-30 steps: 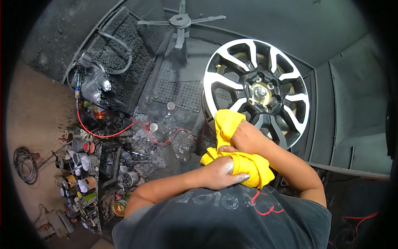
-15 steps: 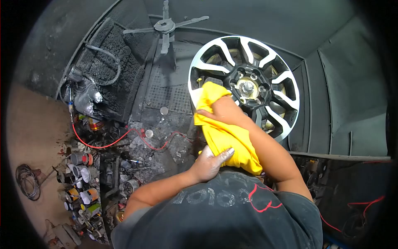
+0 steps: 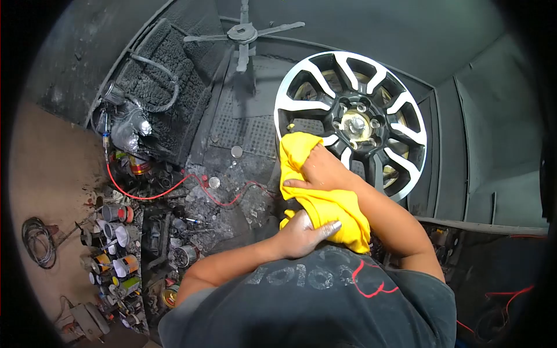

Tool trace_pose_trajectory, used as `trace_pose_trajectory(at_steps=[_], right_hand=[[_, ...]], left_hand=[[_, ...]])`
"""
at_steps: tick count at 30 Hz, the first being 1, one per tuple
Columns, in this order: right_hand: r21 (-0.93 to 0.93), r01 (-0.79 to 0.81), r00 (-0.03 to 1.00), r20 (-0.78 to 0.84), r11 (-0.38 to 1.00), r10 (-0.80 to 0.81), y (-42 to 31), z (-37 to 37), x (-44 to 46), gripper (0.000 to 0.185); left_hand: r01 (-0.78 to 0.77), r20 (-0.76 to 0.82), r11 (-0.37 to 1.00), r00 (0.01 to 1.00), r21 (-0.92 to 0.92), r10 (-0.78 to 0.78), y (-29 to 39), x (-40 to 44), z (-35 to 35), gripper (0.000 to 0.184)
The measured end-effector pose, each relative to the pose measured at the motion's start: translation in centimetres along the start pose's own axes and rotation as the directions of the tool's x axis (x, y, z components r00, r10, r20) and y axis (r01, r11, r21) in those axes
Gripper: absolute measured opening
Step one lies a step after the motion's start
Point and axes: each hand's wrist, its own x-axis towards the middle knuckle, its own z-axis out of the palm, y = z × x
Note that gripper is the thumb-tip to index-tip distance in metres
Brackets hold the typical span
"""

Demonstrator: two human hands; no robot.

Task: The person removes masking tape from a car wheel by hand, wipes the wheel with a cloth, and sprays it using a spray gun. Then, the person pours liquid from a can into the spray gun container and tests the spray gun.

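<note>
A black and silver alloy wheel with several spokes faces me at upper right. My right hand presses a yellow cloth against the wheel's lower-left rim, with its thumb over the fabric and the fingertips covered. Closer to my body, my left hand grips the trailing part of the same cloth, its thumb lying on top. Grey smudges mark the left thumb and hand. The cloth hides the part of the wheel beneath it.
A spray gun hangs at left with a red hose running across the littered floor. Several paint cans stand at lower left. A dusty cross-shaped stand is at the back, before the dark booth wall.
My right hand and the cloth have shifted along the rim, nearer to me relative to the wheel. The whole view has also moved slightly. Both hands keep hold of the cloth.
</note>
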Motion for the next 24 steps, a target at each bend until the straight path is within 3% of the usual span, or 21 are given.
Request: trace_pose_trajectory(at_steps=[2,4,5,6,8,9,10,12,13,14,15,16,17,18,20,21,22,24], right_hand=[[-0.001,-0.040,0.995,0.092,0.999,0.040,-1.0,-1.0,-1.6,0.073],[0.089,-0.044,0.987,0.159,0.995,0.029,-1.8,-1.8,-2.7,0.076],[0.043,-0.066,0.984,0.167,0.997,0.058,-2.9,-2.0,-3.4,0.075],[0.048,-0.062,0.983,0.173,0.997,0.053,-2.6,-1.4,-3.2,0.075],[-0.105,0.048,0.999,0.009,0.993,-0.047,-1.9,0.3,-2.2,0.069],[-0.117,0.021,0.999,0.046,0.993,-0.016,-1.5,0.7,-0.6,0.069],[-0.118,-0.065,0.990,0.116,0.991,0.079,-0.8,1.3,0.5,0.065],[-0.051,-0.093,0.996,0.011,0.994,0.094,-0.7,1.3,2.2,0.063],[-0.065,-0.037,0.989,-0.143,0.997,0.028,-0.9,1.7,1.7,0.063],[-0.134,-0.091,0.982,0.153,0.987,0.111,-1.3,0.9,0.4,0.062],[-0.145,-0.107,0.935,0.322,0.984,0.149,-2.1,-0.3,-1.1,0.061],[-0.157,-0.117,0.857,0.484,0.981,0.179,-2.8,-1.0,-2.7,0.062],[-0.038,0.033,0.999,-0.006,0.999,-0.033,-2.7,0.1,-4.5,0.065],[-0.037,0.032,0.999,0.000,0.999,-0.032,-2.7,0.0,-4.6,0.065],[-0.081,0.006,0.978,0.209,0.997,0.012,-2.7,-0.4,-4.2,0.068],[-0.039,0.008,0.992,0.122,0.999,-0.003,-2.5,-0.5,-2.6,0.068],[-0.035,-0.045,0.987,0.154,0.998,0.050,-2.2,-0.3,-1.9,0.070],[-0.011,-0.062,0.993,0.098,0.998,0.062,-1.5,0.6,-1.4,0.068]], left_hand=[[0.026,0.028,0.999,0.999,-0.019,-0.025,1.0,-0.1,0.1,0.031],[0.003,0.212,0.981,0.976,0.192,-0.044,1.7,0.0,-0.7,0.033],[-0.065,0.260,0.950,0.966,0.307,-0.018,1.7,0.1,-1.0,0.032],[-0.062,0.251,0.951,0.968,0.303,-0.017,1.4,0.2,-1.0,0.032],[-0.139,0.176,0.949,0.980,0.282,0.092,0.7,0.2,-0.6,0.030],[-0.063,0.088,0.980,0.995,0.188,0.046,0.8,0.2,-0.2,0.030],[-0.038,0.008,0.977,0.999,0.210,0.037,0.2,0.6,-0.1,0.031],[0.004,-0.133,0.999,0.991,-0.035,-0.008,-0.1,0.8,-0.2,0.031],[0.008,-0.128,0.999,0.992,-0.034,-0.012,0.1,0.6,-0.1,0.031],[0.041,-0.042,0.998,0.998,0.038,-0.039,0.6,0.3,-0.1,0.030],[0.066,0.043,0.991,0.997,0.113,-0.071,0.9,0.1,-0.2,0.029],[-0.244,0.255,0.884,0.955,0.398,0.149,1.2,0.5,-0.6,0.027],[-0.157,0.286,0.922,0.957,0.355,0.053,1.7,0.6,-0.6,0.027],[-0.062,0.318,0.949,0.947,0.311,-0.042,2.0,0.6,-0.5,0.027],[-0.057,0.265,0.949,0.964,0.309,-0.028,1.7,0.9,0.1,0.027],[-0.059,0.214,0.947,0.977,0.315,-0.010,1.7,1.3,0.1,0.028],[-0.066,0.219,0.946,0.976,0.317,-0.005,1.5,1.4,0.4,0.028],[0.050,0.087,0.982,0.994,0.182,-0.067,0.8,1.0,0.6,0.029]])
